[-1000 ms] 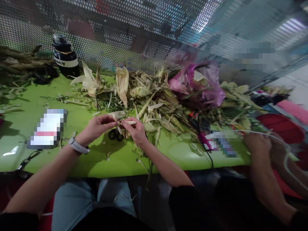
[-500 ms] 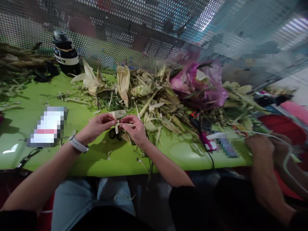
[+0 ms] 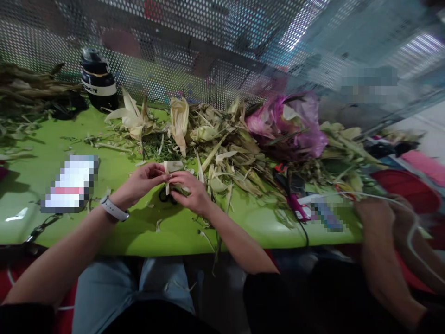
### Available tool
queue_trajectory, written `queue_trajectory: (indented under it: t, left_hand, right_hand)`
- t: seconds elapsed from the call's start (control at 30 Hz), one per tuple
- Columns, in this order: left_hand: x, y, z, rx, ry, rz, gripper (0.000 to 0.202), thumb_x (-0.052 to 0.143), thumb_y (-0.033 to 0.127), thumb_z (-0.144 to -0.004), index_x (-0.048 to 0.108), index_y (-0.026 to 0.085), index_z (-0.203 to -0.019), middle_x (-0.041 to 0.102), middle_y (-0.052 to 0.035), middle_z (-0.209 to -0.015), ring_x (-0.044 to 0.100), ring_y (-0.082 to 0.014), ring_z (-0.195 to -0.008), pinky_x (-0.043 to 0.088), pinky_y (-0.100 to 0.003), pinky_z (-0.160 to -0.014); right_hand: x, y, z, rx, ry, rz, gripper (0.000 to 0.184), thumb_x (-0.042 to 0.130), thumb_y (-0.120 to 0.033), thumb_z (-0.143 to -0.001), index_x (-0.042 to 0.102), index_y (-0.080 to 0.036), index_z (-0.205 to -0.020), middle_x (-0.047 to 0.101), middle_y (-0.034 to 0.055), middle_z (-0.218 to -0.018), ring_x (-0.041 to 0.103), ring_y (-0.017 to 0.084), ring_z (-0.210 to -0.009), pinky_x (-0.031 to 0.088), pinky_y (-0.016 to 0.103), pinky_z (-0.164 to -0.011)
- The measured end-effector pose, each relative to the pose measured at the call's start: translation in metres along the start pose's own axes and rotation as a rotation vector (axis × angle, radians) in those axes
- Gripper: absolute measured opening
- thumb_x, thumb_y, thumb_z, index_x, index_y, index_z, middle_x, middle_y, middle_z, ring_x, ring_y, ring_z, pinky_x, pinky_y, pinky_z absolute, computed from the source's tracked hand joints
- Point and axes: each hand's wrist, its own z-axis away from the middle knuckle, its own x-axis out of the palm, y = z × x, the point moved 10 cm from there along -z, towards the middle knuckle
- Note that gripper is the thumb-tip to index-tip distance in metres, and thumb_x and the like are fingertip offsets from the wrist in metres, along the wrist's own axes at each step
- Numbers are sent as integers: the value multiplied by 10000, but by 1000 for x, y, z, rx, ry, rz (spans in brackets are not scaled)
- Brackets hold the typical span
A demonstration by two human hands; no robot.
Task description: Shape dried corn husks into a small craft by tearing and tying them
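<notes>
Between my two hands is a pale corn husk strip [image 3: 173, 165], folded or crossed over near the fingertips. My left hand [image 3: 148, 180] pinches it from the left, thumb and fingers pressed together. From the right, my right hand [image 3: 192, 190] grips the same husk, its fingers curled over the join and partly hiding it. On the green tabletop [image 3: 139, 232] just below lie scissors with dark handles [image 3: 163, 195], partly covered by my hands. Beyond them, dried corn husks [image 3: 179, 120] and loose leaves lie in a heap.
A dark bottle [image 3: 99, 86] stands at the back left, with a blurred phone [image 3: 71, 183] nearer. A pink plastic bag [image 3: 288, 123] sits among husks before the perforated metal screen [image 3: 194, 51]. At right, another person's hands [image 3: 377, 215] are near a white cable [image 3: 413, 222] and a second phone [image 3: 327, 214].
My right hand has turned, its fingers moving over the husk and its thumb dropping lower. My left hand keeps its pinch. The view has shifted slightly.
</notes>
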Motion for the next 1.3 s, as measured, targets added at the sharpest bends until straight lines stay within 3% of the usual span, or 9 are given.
queue_trajectory:
  t: [0.2, 0.4, 0.73, 0.93, 1.1, 1.2, 1.3]
  left_hand:
    - [6, -7, -1, -23, -42, 37, 348, 832, 341, -656, 626, 142, -854, 640, -3, -792, 601, -119, -750, 475, -272, -730]
    - [8, -4, -1, -9, -43, 17, 325, 846, 339, -628, 645, 136, -784, 637, 2, -750, 580, -113, -723, 459, -266, -726]
    - [1, -4, 1, 34, 73, 2, 311, 858, 379, -605, 712, 147, -752, 709, -35, -783, 625, -141, -731, 486, -289, -746]
    - [7, -5, 2, 21, 7, 3, 309, 846, 382, -630, 732, 143, -790, 717, -38, -767, 634, -135, -700, 500, -279, -707]
    - [9, -2, 1, 52, -60, -118, 251, 803, 370, -690, 771, 163, -829, 741, -56, -798, 627, -130, -677, 489, -261, -648]
    - [9, 1, 1, 66, -87, -170, 225, 801, 369, -678, 781, 185, -806, 745, -45, -766, 614, -129, -632, 479, -252, -602]
    - [10, 3, 1, 65, -108, -235, 196, 802, 363, -664, 786, 196, -764, 740, -36, -715, 597, -127, -588, 468, -246, -567]
  right_hand:
    - [-5, -3, 2, -32, 88, 46, 103, 583, -259, -919, 657, -233, -984, 689, 64, -1009, 652, 174, -984, 543, 342, -885]
    - [-8, -7, 3, -48, 149, 3, 109, 567, -247, -929, 667, -226, -965, 694, 58, -964, 652, 158, -924, 538, 312, -847]
    - [-16, 14, 5, 201, 226, -86, 128, 588, -343, -909, 654, -240, -873, 672, 35, -848, 618, 163, -792, 515, 320, -759]
    - [-26, 11, 6, 171, 308, 12, 104, 652, -350, -869, 677, -258, -830, 622, 55, -967, 604, 192, -944, 525, 356, -824]
    - [-26, 12, 3, 147, 277, -100, 102, 684, -346, -849, 673, -252, -811, 623, 33, -895, 600, 174, -881, 514, 356, -827]
    - [-20, 23, 2, 238, 230, -213, 170, 717, -396, -813, 655, -238, -829, 619, 19, -882, 597, 164, -863, 512, 334, -814]
    - [-9, 35, 3, 343, 147, -313, 279, 734, -437, -785, 655, -240, -966, 619, 15, -916, 601, 154, -853, 517, 323, -816]
